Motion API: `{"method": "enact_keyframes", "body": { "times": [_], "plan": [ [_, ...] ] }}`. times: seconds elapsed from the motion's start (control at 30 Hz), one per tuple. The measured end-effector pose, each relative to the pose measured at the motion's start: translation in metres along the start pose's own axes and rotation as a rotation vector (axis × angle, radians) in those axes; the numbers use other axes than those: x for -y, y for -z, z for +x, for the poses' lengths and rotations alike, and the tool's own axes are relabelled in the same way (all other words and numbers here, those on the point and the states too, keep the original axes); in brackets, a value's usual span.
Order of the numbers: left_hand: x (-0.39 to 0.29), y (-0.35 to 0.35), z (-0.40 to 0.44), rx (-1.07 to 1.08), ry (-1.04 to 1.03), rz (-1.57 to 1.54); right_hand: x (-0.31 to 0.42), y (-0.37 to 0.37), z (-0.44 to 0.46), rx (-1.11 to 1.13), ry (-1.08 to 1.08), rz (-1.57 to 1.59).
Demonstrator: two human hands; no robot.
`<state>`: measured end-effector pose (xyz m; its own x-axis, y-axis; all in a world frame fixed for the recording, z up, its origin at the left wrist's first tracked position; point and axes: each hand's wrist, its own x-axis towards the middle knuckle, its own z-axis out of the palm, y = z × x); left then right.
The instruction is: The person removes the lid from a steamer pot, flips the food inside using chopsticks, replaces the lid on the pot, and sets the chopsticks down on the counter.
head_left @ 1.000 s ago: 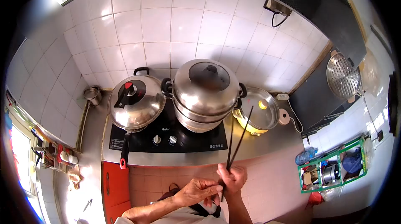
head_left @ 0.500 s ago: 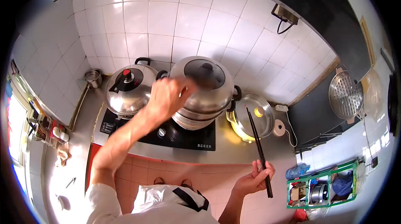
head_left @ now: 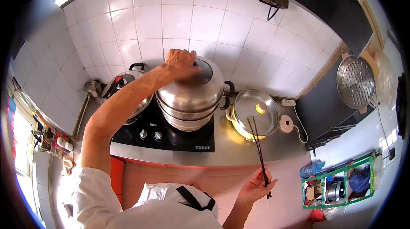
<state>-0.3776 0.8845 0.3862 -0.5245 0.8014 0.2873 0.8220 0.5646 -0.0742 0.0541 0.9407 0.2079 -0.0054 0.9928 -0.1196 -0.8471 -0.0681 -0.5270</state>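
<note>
My left hand (head_left: 180,59) reaches across to the top of the large steamer's domed lid (head_left: 209,94), fingers curled at its knob, which the hand covers. The lid rests on the stacked steamer (head_left: 188,122) over the black cooktop. In my right hand (head_left: 255,188), low in front of the counter, is a pair of dark chopsticks (head_left: 259,148), tips pointing up toward the yellow electric pot (head_left: 244,132) with its glass lid (head_left: 252,113).
A lidded wok (head_left: 136,103) stands on the cooktop (head_left: 179,141), left of the steamer and partly behind my forearm. A small metal cup (head_left: 92,87) is in the back left corner. A perforated steamer tray (head_left: 355,83) hangs at the right; green-edged crates (head_left: 335,190) stand below.
My left hand has left the chopsticks and moved up to the steamer lid's knob. My right hand has moved right with the chopsticks. The view has shifted a little.
</note>
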Motion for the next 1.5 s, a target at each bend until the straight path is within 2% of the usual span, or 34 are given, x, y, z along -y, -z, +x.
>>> {"method": "enact_keyframes", "body": {
  "times": [0.13,0.33,0.47,0.57,0.63,0.7,0.77,0.83,0.9,0.97,1.1,1.17,1.23,1.3,1.37,1.43,1.5],
  "plan": [
    [-0.001,-0.003,0.006,0.091,0.044,-0.005,-0.005,0.007,0.001,-0.022,-0.038,-0.084],
    [0.005,-0.023,0.019,0.019,0.062,0.012,-0.007,0.0,0.0,0.043,-0.037,-0.11],
    [0.006,-0.025,0.021,0.068,0.099,-0.002,-0.007,-0.005,-0.002,0.088,-0.004,-0.16],
    [0.013,-0.027,0.02,0.038,0.088,-0.024,-0.008,-0.001,0.001,0.097,0.01,-0.207],
    [0.023,-0.023,0.021,-0.101,0.113,-0.028,-0.01,0.0,0.0,0.132,-0.019,-0.174],
    [0.039,-0.003,0.024,0.004,0.206,-0.175,-0.012,0.003,0.001,0.137,-0.019,-0.196],
    [0.061,0.005,0.027,-0.053,0.281,-0.311,-0.02,0.004,0.001,0.147,-0.021,-0.22],
    [0.088,0.006,0.034,-0.143,0.283,-0.451,-0.029,-0.003,0.003,0.263,0.012,-0.305],
    [0.106,0.01,0.036,-0.238,0.324,-0.458,-0.04,-0.025,0.001,0.326,0.047,-0.368],
    [0.108,0.024,0.03,-0.228,0.396,-0.499,-0.057,-0.048,-0.002,0.395,0.083,-0.429],
    [0.117,0.026,0.023,-0.268,0.447,-0.559,-0.091,-0.092,-0.01,0.741,0.167,-0.496],
    [0.111,0.028,0.017,-0.308,0.449,-0.569,-0.116,-0.101,-0.005,0.892,0.328,-0.642],
    [0.112,0.025,0.014,-0.315,0.446,-0.566,-0.134,-0.12,-0.009,0.927,0.447,-0.68],
    [0.111,0.027,0.011,-0.325,0.443,-0.56,-0.142,-0.127,-0.012,0.967,0.4,-0.711],
    [0.107,0.033,0.008,-0.25,0.53,-0.551,-0.143,-0.127,-0.013,0.964,0.412,-0.75],
    [0.111,0.031,0.006,-0.272,0.515,-0.551,-0.14,-0.12,-0.011,0.91,0.316,-0.764],
    [0.115,0.032,0.008,-0.238,0.491,-0.505,-0.141,-0.111,-0.005,0.908,0.337,-0.747]
  ]
}}
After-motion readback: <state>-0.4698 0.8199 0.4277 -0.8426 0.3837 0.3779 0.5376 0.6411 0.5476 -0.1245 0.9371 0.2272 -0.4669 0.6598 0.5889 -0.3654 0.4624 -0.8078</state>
